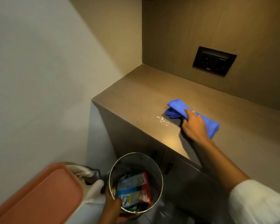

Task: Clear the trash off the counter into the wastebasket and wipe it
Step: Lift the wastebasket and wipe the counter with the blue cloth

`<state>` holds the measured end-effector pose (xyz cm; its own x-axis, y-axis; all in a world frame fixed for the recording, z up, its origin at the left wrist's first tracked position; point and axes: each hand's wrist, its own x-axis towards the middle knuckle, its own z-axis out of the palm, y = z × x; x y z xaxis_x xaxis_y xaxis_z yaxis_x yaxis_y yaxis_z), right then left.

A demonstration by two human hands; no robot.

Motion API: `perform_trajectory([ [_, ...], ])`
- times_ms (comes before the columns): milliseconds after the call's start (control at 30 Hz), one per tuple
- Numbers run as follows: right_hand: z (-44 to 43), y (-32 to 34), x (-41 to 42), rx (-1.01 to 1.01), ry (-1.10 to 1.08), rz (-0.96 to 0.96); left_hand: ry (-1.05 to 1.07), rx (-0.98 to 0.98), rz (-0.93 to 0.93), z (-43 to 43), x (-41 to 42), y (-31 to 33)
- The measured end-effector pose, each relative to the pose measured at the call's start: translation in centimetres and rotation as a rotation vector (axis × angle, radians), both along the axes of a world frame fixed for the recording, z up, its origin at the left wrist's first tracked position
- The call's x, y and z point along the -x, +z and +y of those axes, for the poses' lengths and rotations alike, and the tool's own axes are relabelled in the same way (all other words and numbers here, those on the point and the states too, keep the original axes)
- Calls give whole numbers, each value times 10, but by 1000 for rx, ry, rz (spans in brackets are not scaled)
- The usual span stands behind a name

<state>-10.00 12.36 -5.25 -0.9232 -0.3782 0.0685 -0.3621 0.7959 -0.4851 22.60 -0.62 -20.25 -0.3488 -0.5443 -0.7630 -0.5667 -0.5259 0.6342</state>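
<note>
A blue cloth (pixel 176 109) lies crumpled on the brown wooden counter (pixel 136 97), and my right hand (pixel 194 125) grips it, pressing it down. A small wet patch (pixel 164 121) glistens on the counter just left of the hand. Below the counter's front edge, my left hand (pixel 112 206) holds the near rim of a round metal mesh wastebasket (pixel 157 175). Inside the basket lie crumpled packets and wrappers (pixel 132 189) in blue, white and red.
A black socket panel (pixel 214 60) is set in the back wall above the counter. A salmon-coloured lid or tray (pixel 39 196) sits at the lower left, with white fabric (pixel 92 186) beside it. A pale wall closes the left side. Cabinet doors (pixel 184 175) run below the counter.
</note>
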Motion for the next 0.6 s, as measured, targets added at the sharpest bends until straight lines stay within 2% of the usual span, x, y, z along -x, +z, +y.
perform_trajectory([
  [100, -41, 14, 9, -75, 249, -37, 48, 28, 167, -6, 12, 16],
  [167, -60, 18, 9, -137, 452, -65, 24, 24, 212, -10, 12, 19],
  [233, -64, 15, 6, -214, 593, -88, -14, -49, 168, -7, 12, 27],
  [367, -35, 7, 7, -303, 592, -96, -130, -120, 39, -2, 10, 51],
  [600, -11, 9, -16, -360, 462, -14, -253, -93, 9, 2, 11, 69],
])
